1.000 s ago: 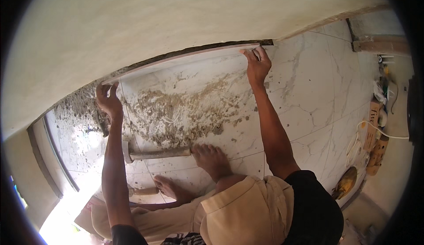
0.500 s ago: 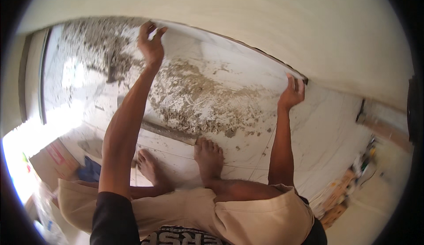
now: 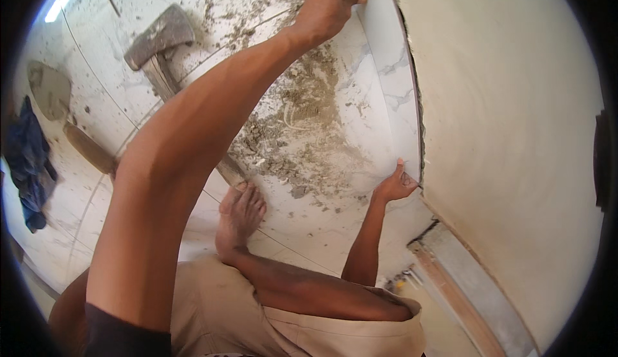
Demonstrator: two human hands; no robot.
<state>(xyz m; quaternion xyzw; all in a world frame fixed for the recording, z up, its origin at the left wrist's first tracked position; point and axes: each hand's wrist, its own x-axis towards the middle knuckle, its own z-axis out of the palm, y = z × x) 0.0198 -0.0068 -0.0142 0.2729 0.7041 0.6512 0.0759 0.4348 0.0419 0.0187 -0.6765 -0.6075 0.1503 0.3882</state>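
Note:
A long white marble-patterned skirting tile [image 3: 394, 77] stands along the foot of the wall. Its far end is in my left hand [image 3: 327, 8], fingers curled over the top and thumb out along the face; part of this grip is cut by the picture's upper rim. At the near end, my right hand [image 3: 394, 186] pinches the tile's lower corner between thumb and fingers. A narrow dark gap runs between the tile's back edge and the wall. Grey-brown mortar crumbs [image 3: 302, 109] lie smeared over the floor tiles beside it.
Left of my left forearm lies a heavy metal-headed hammer [image 3: 161, 38], its wooden handle reaching my foot [image 3: 241, 212]. Farther left are a trowel [image 3: 50, 90] and a dark blue cloth [image 3: 31, 167]. The plain wall [image 3: 496, 112] rises on the right, with a ledge [image 3: 463, 273] near me.
My view has turned, so the wall and tile now run up the right side instead of across the top. Both hands remain at the tile's ends; the hammer and trowel now show plainly.

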